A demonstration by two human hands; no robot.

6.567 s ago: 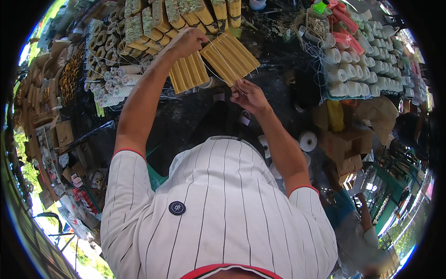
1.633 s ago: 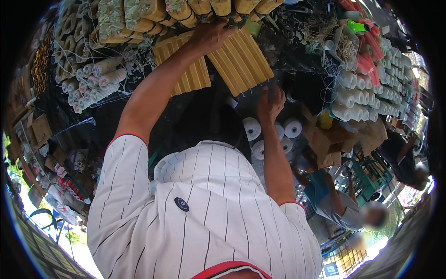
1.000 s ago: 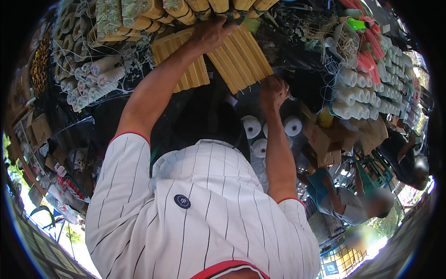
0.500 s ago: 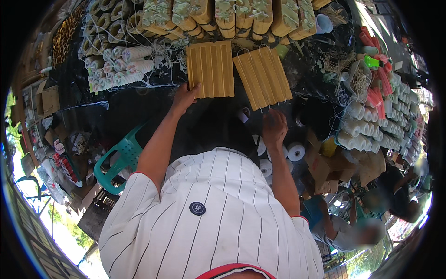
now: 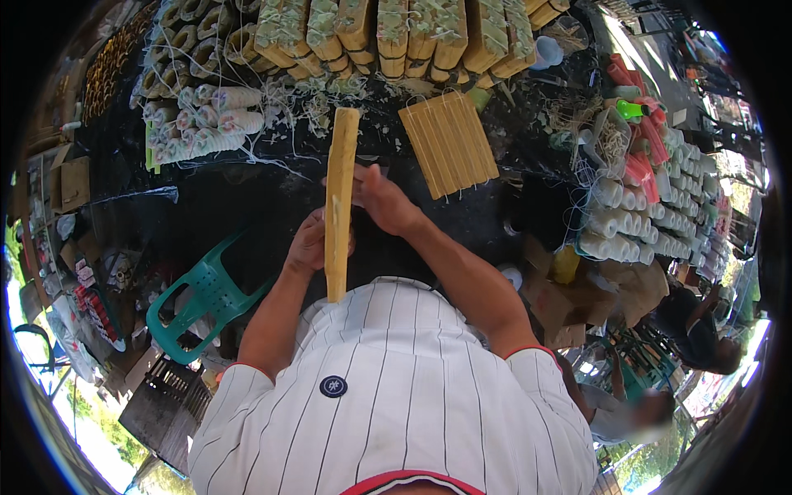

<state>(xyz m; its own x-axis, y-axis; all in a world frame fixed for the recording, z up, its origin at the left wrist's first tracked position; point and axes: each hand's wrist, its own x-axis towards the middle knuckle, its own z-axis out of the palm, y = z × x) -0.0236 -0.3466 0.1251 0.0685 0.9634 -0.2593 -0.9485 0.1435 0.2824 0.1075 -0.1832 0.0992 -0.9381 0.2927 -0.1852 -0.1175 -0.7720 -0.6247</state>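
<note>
I hold a flat yellow bundle of tied sticks (image 5: 340, 198) edge-on in front of my chest, so it shows as a narrow strip. My left hand (image 5: 307, 246) grips its left side and my right hand (image 5: 381, 198) grips its right side near the middle. A second flat bundle of yellow sticks (image 5: 450, 143) lies on the dark surface just to the right of my right hand. Stacked yellow bundles (image 5: 396, 33) fill the far edge above both hands.
Rolls of white cord (image 5: 206, 124) lie at the upper left, white spools (image 5: 635, 219) and red items (image 5: 643, 157) at the right. A green plastic chair (image 5: 206, 297) stands at lower left, cardboard boxes (image 5: 569, 297) at right. Other people (image 5: 660, 396) sit at lower right.
My left hand pulled one flat yellow bundle off the surface and both hands now hold it upright, edge-on, close to my chest. The other bundle stayed lying in place.
</note>
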